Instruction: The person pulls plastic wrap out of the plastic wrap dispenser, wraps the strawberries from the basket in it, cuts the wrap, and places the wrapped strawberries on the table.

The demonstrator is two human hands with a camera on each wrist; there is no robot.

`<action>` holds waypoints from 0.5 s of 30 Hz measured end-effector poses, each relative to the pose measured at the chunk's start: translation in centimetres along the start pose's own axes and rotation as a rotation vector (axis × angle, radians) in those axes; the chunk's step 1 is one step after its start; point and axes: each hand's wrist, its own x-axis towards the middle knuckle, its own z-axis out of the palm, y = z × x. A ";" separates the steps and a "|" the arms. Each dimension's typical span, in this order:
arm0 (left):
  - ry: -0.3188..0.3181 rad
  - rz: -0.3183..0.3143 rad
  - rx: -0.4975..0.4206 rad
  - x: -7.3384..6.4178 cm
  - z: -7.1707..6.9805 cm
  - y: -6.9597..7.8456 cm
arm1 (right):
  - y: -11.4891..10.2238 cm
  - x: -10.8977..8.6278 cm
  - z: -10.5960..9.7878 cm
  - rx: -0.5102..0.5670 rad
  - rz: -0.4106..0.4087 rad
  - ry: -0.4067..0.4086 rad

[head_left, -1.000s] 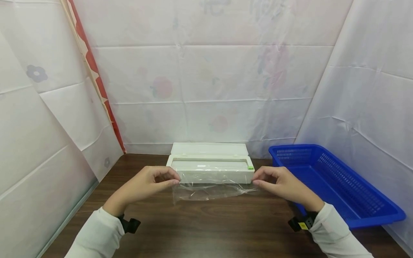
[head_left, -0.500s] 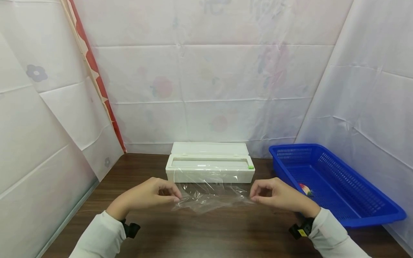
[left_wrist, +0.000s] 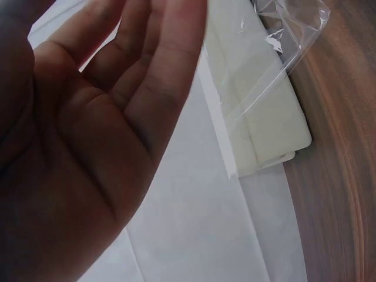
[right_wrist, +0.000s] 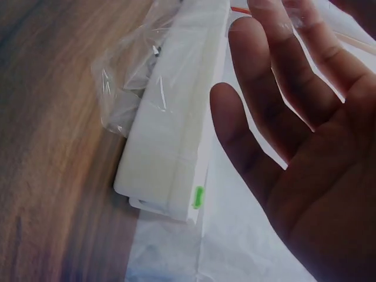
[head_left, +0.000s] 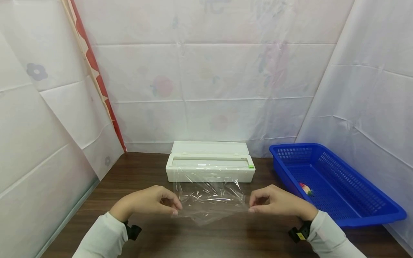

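Observation:
A sheet of clear plastic wrap stretches toward me from a white wrap dispenser box, whose lid stands raised at the back. My left hand pinches the sheet's near left corner between thumb and fingers. At the near right corner my right hand pinches it in the same way. Between the hands the film is wrinkled and sags a little above the table. A green slider sits at the box's right end in the right wrist view. The left wrist view shows the box's other end.
A blue plastic basket stands on the right of the brown wooden table. In it lies a small red, cream and green item. White printed sheets wall in the back and sides.
Both hands have moved toward me and down, drawing more wrap out over the front of the box. The small item in the basket has come into sight from behind the right hand.

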 end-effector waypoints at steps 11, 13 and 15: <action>-0.026 -0.025 -0.011 -0.1 0.4 0.1 | 0.5 0.0 1.0 -0.022 -0.015 0.025; -0.031 -0.032 -0.014 -0.1 0.5 0.1 | -0.2 0.1 1.0 -0.016 0.003 0.030; -0.032 -0.038 -0.008 -0.2 0.6 0.1 | -0.9 0.2 1.1 -0.012 0.017 0.037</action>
